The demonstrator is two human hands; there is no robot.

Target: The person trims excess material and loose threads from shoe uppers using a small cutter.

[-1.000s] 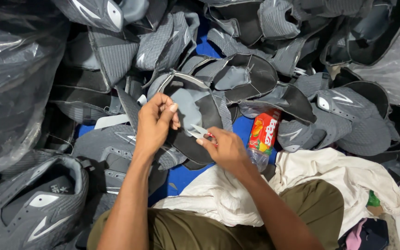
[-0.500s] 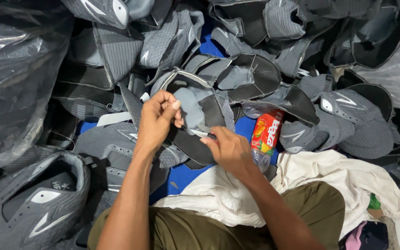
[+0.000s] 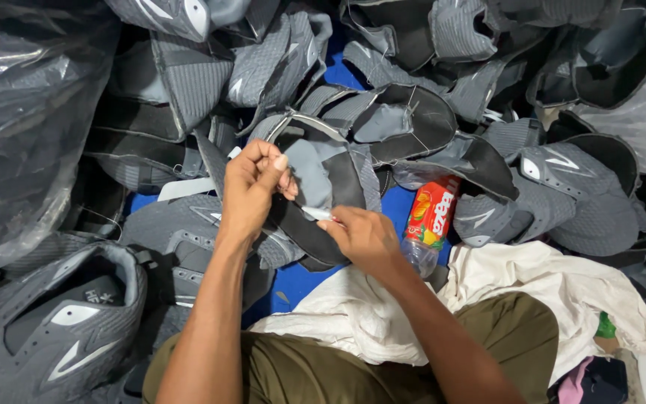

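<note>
My left hand [image 3: 252,185] grips the edge of a grey and black shoe upper [image 3: 321,173] and holds it up in front of me. My right hand [image 3: 364,238] pinches a small white tool [image 3: 317,214] against the dark lining of the same upper. What kind of tool it is cannot be made out. Both forearms reach forward over my olive trousers [image 3: 300,370].
Several more grey shoe uppers [image 3: 188,75] are heaped all around on a blue surface [image 3: 297,280]. A plastic bottle with a red label [image 3: 429,218] lies to the right. White cloth [image 3: 555,288] covers my lap. A clear plastic bag [image 3: 24,127] of uppers stands at left.
My right hand has shifted slightly left along the upper's lining with the white tool. My left hand has kept its grip on the upper, almost unmoved.
</note>
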